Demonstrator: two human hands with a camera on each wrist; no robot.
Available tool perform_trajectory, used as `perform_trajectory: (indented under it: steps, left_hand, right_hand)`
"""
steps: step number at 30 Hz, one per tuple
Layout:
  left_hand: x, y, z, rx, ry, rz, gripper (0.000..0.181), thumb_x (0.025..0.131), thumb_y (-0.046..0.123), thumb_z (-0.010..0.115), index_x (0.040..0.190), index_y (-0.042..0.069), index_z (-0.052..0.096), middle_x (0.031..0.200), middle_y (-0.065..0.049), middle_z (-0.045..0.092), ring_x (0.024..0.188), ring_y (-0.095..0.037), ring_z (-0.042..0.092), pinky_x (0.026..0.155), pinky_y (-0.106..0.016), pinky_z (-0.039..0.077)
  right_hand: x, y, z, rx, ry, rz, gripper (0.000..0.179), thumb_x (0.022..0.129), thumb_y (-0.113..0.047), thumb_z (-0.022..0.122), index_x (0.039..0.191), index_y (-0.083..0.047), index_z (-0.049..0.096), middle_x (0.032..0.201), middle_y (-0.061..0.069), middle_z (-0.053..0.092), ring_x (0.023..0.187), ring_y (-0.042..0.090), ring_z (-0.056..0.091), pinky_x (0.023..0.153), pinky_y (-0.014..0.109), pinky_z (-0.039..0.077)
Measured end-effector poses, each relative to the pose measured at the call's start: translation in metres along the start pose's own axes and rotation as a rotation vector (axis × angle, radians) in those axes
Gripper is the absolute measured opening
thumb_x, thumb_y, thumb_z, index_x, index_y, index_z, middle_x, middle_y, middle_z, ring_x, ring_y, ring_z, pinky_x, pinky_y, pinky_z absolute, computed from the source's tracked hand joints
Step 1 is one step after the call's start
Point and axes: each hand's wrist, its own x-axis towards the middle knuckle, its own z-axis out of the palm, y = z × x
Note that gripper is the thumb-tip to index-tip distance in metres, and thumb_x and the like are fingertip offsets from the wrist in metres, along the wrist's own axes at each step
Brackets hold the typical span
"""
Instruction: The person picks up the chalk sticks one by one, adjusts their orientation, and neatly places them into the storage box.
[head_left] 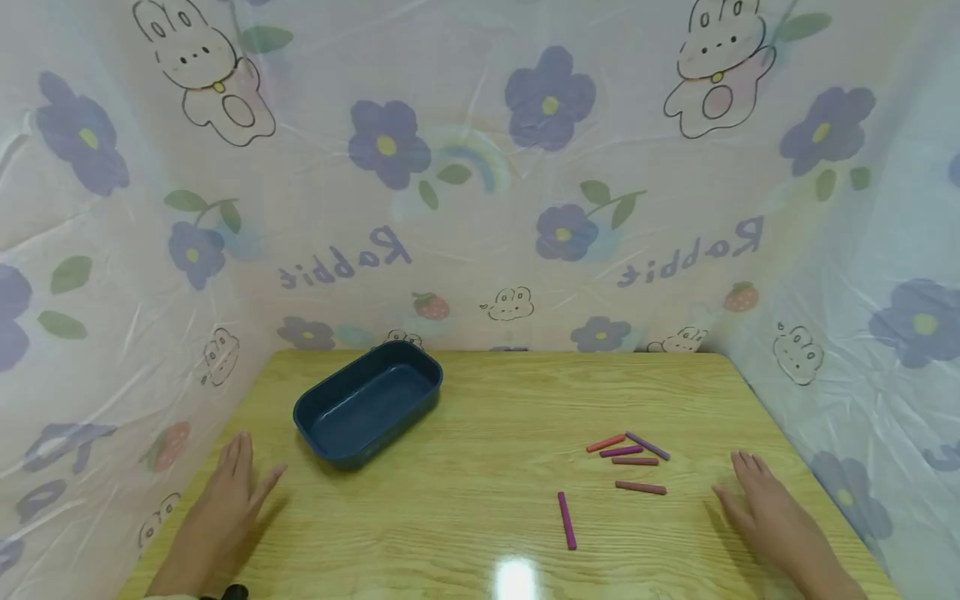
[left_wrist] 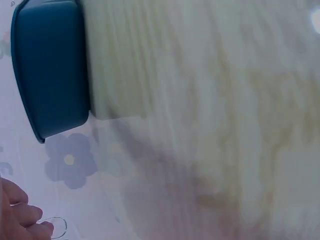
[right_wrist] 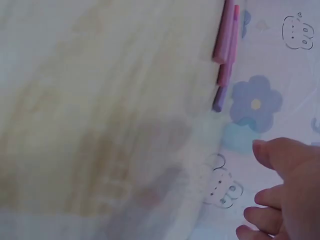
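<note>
My left hand is at the table's left side, fingers extended and thumb spread, holding nothing. Just beyond it, to the right, stands a dark blue rectangular tub, set at a slant; its side fills the upper left of the left wrist view. At the right side of the table my right hand also has its fingers extended and is bare of any object. Left of that hand lie several thin coloured sticks, among them a brownish-red one, an orange-red one and a purple one. A magenta stick lies apart, closer to the front.
The wood-grain table is enclosed at the back and both sides by a pale sheet printed with flowers and rabbits. A bright light reflection shows at the table's front middle. Something black sits at the left wrist.
</note>
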Motion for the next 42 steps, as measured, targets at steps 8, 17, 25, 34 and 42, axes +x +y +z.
perform_trajectory:
  steps: [8,17,25,34,42]
  left_hand:
    - [0.004,0.010,-0.014,-0.014,0.005,-0.006,0.080,0.100,0.046,0.031,0.142,-0.013,-0.002,0.147,-0.034,-0.004,0.135,-0.046,-0.002,0.105,-0.060,0.004]
    - [0.010,0.030,-0.028,-0.006,0.055,0.028,0.077,0.100,0.044,0.033,0.144,-0.010,-0.002,0.148,-0.030,-0.004,0.137,-0.042,-0.003,0.108,-0.054,0.000]
    - [0.014,0.050,-0.037,0.009,0.081,0.047,0.077,0.100,0.043,0.035,0.144,-0.011,0.001,0.148,-0.032,0.001,0.137,-0.042,-0.001,0.108,-0.056,0.004]
    - [0.023,0.064,-0.038,0.020,0.095,0.054,0.080,0.099,0.046,0.037,0.145,-0.010,0.001,0.148,-0.031,0.002,0.137,-0.042,0.001,0.107,-0.057,0.007]
    - [0.030,0.069,-0.038,0.028,0.071,0.069,0.083,0.098,0.051,0.034,0.145,-0.009,0.001,0.149,-0.030,0.000,0.137,-0.042,-0.001,0.106,-0.058,0.010]
  right_hand:
    - [0.022,-0.016,-0.010,0.040,-0.056,-0.021,0.066,0.097,-0.033,0.049,0.137,0.016,0.031,0.136,0.038,0.030,0.129,0.050,0.022,0.101,0.063,0.020]
    - [0.047,-0.041,-0.020,0.059,-0.129,-0.049,0.071,0.097,-0.041,0.045,0.140,0.013,0.028,0.141,0.035,0.025,0.133,0.047,0.018,0.101,0.062,0.021]
    - [0.069,-0.065,-0.015,0.052,-0.152,-0.112,0.069,0.096,-0.040,0.049,0.142,0.008,0.029,0.145,0.029,0.025,0.133,0.044,0.023,0.099,0.061,0.027]
    - [0.093,-0.097,0.002,0.050,-0.163,-0.219,0.063,0.096,-0.032,0.052,0.142,0.005,0.031,0.146,0.024,0.027,0.133,0.039,0.026,0.101,0.056,0.029]
    - [0.114,-0.125,0.020,0.061,-0.178,-0.288,0.063,0.095,-0.031,0.053,0.143,0.003,0.030,0.147,0.019,0.028,0.135,0.035,0.025,0.103,0.052,0.030]
